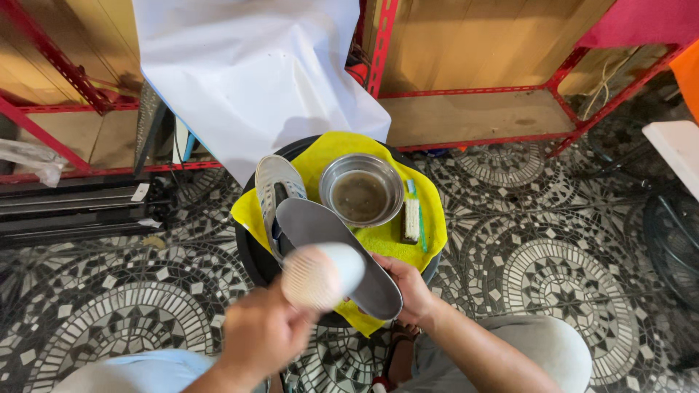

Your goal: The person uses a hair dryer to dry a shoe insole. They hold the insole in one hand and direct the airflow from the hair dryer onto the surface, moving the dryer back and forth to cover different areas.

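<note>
My left hand (263, 331) grips a white scrub brush (320, 276), raised with its bristles facing the camera and blurred. My right hand (405, 287) holds the near end of a grey shoe insole (328, 240) that slants over a round stool draped in a yellow cloth (429, 211). A white sneaker (274, 191) lies on the cloth at the left, partly under the insole. A steel bowl (361, 191) of murky water sits at the middle. To its right lies a toothbrush (413, 218).
A white sheet (247, 73) hangs behind the stool. Red metal shelving with wooden boards (466, 109) stands at the back. The floor is black and white mosaic tile (546, 255). My knees show at the bottom edge.
</note>
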